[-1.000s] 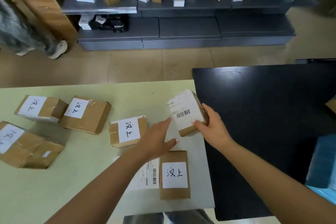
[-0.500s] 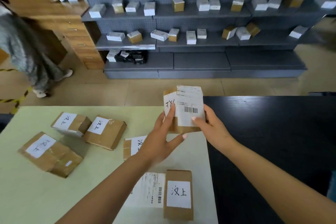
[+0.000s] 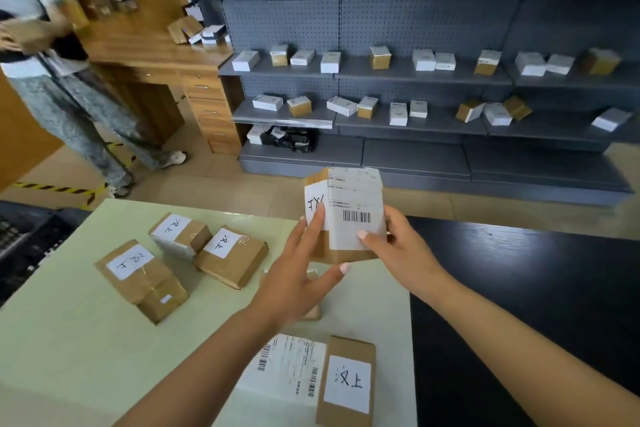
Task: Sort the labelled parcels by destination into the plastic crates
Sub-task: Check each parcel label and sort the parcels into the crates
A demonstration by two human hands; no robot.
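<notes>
A small brown parcel (image 3: 349, 208) with a white barcode label and a handwritten label is held upright above the pale green table (image 3: 69, 340). My right hand (image 3: 398, 250) grips its right side, thumb on the barcode label. My left hand (image 3: 298, 277) touches its left face with straight fingers, thumb under the bottom edge. Several labelled brown parcels lie on the table: one at the left (image 3: 138, 274), two behind it (image 3: 180, 236) (image 3: 232, 255), one near the front edge (image 3: 346, 385). A parcel under my left hand is mostly hidden. No crate is clearly visible.
A black table (image 3: 519, 288) adjoins on the right. Grey shelving (image 3: 381, 80) with several small boxes stands behind. A person (image 3: 52, 80) stands at the back left by a wooden desk (image 3: 166, 55). A dark grid-like object (image 3: 20, 246) sits at the left edge.
The parcel has been lifted off the table and turned upright. My left hand came up from the table to touch its left face. The camera tilted upward.
</notes>
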